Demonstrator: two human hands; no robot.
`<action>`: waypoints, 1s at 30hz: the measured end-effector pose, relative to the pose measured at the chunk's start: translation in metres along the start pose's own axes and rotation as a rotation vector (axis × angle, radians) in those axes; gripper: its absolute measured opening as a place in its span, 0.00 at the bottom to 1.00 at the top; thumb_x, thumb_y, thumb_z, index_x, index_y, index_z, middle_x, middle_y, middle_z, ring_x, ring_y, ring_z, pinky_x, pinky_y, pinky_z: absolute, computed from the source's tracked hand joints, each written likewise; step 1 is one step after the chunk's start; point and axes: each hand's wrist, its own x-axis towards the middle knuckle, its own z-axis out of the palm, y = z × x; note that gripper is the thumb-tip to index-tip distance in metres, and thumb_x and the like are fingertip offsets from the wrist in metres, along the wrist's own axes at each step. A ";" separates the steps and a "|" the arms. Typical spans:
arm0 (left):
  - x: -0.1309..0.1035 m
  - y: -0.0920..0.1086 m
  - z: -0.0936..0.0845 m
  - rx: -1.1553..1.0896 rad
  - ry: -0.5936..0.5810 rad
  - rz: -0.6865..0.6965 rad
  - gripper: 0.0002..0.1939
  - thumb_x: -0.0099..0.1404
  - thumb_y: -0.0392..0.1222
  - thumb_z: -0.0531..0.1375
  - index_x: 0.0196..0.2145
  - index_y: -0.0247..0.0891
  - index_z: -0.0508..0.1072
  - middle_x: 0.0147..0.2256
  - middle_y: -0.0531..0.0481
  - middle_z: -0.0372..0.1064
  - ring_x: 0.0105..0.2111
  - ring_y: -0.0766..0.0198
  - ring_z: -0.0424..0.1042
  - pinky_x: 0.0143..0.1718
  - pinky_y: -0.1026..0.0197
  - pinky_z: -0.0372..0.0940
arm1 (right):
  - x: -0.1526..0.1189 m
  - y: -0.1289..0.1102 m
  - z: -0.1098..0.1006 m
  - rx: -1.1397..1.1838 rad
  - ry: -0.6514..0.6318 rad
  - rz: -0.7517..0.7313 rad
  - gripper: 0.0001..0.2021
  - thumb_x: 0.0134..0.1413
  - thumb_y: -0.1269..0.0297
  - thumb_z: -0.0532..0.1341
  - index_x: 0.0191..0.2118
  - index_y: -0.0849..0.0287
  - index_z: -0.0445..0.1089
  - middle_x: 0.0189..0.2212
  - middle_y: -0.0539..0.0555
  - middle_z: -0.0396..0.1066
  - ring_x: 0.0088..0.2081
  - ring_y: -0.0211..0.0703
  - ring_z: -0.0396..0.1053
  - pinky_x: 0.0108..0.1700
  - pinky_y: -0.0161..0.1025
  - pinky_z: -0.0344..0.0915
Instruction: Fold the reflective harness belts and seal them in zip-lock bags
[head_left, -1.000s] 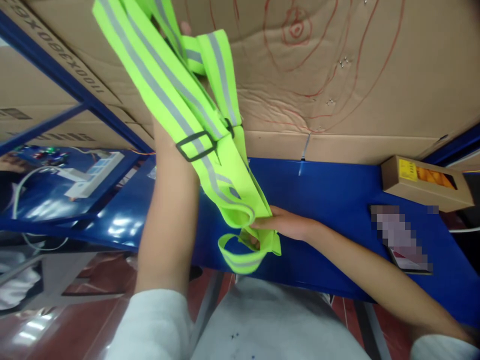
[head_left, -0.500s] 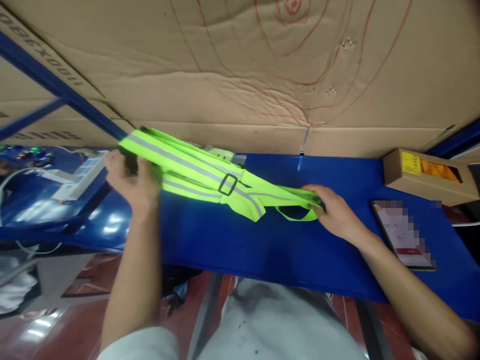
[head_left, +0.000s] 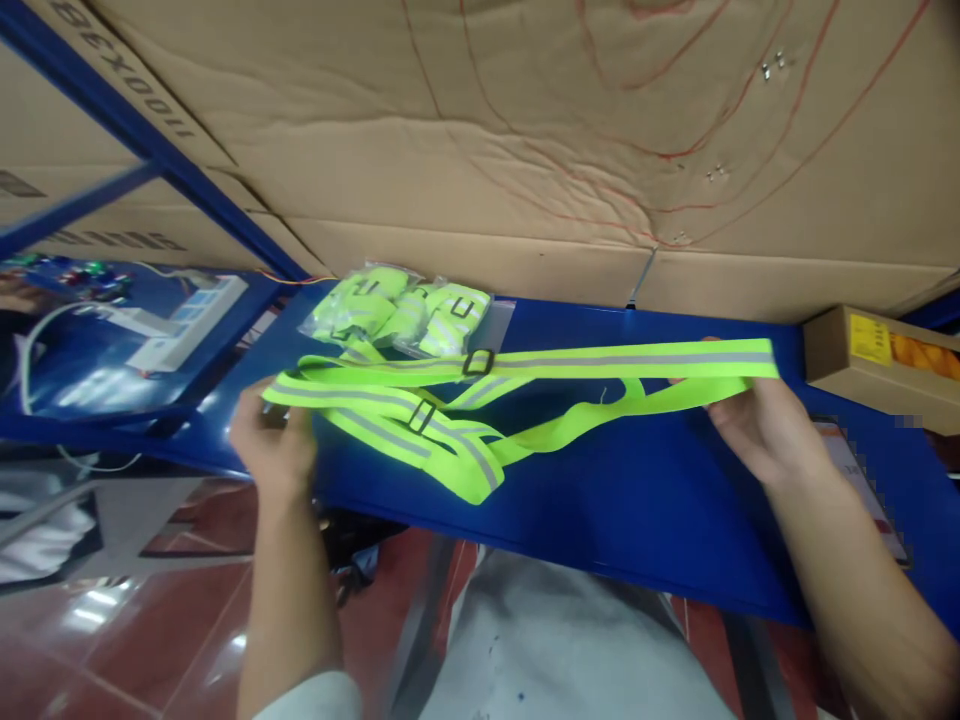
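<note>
Moved since the earlier frame: the right hand (head_left: 757,430), now further toward the right of the frame and wider apart from the left hand (head_left: 274,440); the straps, formerly a narrow bundle, now spread into open loops.

Item: one reflective strap harness (head_left: 555,362), fluorescent yellow-green with grey stripe, held across the centre of the frame above the table (head_left: 615,510). Upper band drawn nearly straight; lower loops slack. Two black buckles (head_left: 492,362), both near mid-left of the harness.

Left hand: partly curled, gripping the left end of the straps, fingers partly hidden. Right hand: partly closed, holding the right-hand loop, fingertips largely hidden by the band.

Also present: clear bags (head_left: 454,312) of similar folded straps, left of upper centre, on the table; cardboard box (head_left: 832,350) with yellow label, right edge; flat device (head_left: 866,485), lower right, partly behind the right forearm; white power strip (head_left: 187,325), left; cardboard panel (head_left: 525,170) with red curved lines, top.
</note>
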 end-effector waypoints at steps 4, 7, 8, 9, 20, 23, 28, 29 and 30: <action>-0.015 0.010 -0.013 0.100 -0.068 0.172 0.13 0.60 0.45 0.64 0.40 0.35 0.72 0.46 0.40 0.74 0.51 0.50 0.73 0.59 0.45 0.64 | -0.002 -0.011 -0.005 0.241 -0.072 0.089 0.15 0.63 0.50 0.53 0.29 0.51 0.60 0.21 0.48 0.54 0.21 0.40 0.58 0.30 0.44 0.65; -0.028 0.014 -0.017 0.310 -0.120 0.285 0.14 0.59 0.43 0.63 0.42 0.36 0.73 0.46 0.38 0.75 0.51 0.47 0.73 0.58 0.43 0.63 | -0.006 -0.008 -0.011 0.018 0.067 0.011 0.07 0.53 0.59 0.60 0.28 0.53 0.63 0.20 0.46 0.55 0.20 0.37 0.53 0.24 0.39 0.56; -0.033 0.014 -0.016 0.346 -0.126 0.287 0.15 0.60 0.44 0.63 0.44 0.36 0.73 0.46 0.38 0.75 0.49 0.47 0.74 0.55 0.45 0.65 | -0.008 -0.005 -0.013 -0.087 0.080 -0.029 0.02 0.49 0.65 0.61 0.31 0.54 0.68 0.22 0.48 0.61 0.22 0.38 0.58 0.25 0.38 0.57; -0.038 0.013 -0.015 0.347 -0.130 0.261 0.17 0.60 0.45 0.63 0.45 0.36 0.72 0.45 0.39 0.75 0.47 0.48 0.75 0.51 0.48 0.67 | -0.008 -0.003 -0.017 -0.191 0.076 -0.077 0.08 0.45 0.69 0.62 0.35 0.54 0.72 0.25 0.49 0.67 0.25 0.40 0.63 0.28 0.38 0.60; -0.055 0.019 0.003 0.046 -0.143 -0.097 0.26 0.55 0.45 0.66 0.52 0.39 0.70 0.40 0.47 0.74 0.37 0.57 0.75 0.42 0.56 0.70 | 0.009 0.019 -0.048 -0.823 -0.162 -0.388 0.24 0.57 0.54 0.66 0.58 0.52 0.70 0.50 0.58 0.75 0.49 0.53 0.72 0.52 0.47 0.67; -0.053 0.018 0.006 -0.015 -0.139 -0.091 0.24 0.55 0.44 0.65 0.49 0.39 0.69 0.41 0.48 0.73 0.38 0.59 0.73 0.43 0.57 0.70 | 0.013 0.031 -0.054 -1.031 -0.297 -0.379 0.27 0.59 0.54 0.62 0.64 0.51 0.66 0.57 0.62 0.70 0.58 0.61 0.67 0.60 0.58 0.63; -0.057 0.014 0.007 -0.035 -0.167 -0.108 0.23 0.51 0.42 0.64 0.46 0.39 0.71 0.40 0.49 0.74 0.38 0.59 0.73 0.41 0.59 0.68 | 0.017 0.040 -0.061 -1.059 -0.333 -0.378 0.24 0.66 0.57 0.56 0.64 0.56 0.66 0.58 0.63 0.71 0.59 0.59 0.69 0.60 0.57 0.66; -0.059 0.014 0.007 -0.025 -0.160 -0.114 0.23 0.50 0.41 0.65 0.46 0.38 0.72 0.40 0.49 0.74 0.38 0.59 0.73 0.41 0.58 0.68 | 0.017 0.039 -0.061 -1.053 -0.321 -0.381 0.22 0.66 0.57 0.55 0.63 0.55 0.67 0.57 0.62 0.72 0.58 0.57 0.71 0.60 0.56 0.67; -0.060 0.015 0.007 -0.012 -0.143 -0.120 0.24 0.49 0.40 0.65 0.46 0.38 0.72 0.40 0.49 0.74 0.38 0.58 0.73 0.42 0.58 0.68 | 0.017 0.039 -0.061 -1.057 -0.298 -0.378 0.21 0.67 0.58 0.55 0.62 0.55 0.68 0.57 0.61 0.73 0.57 0.57 0.72 0.59 0.55 0.68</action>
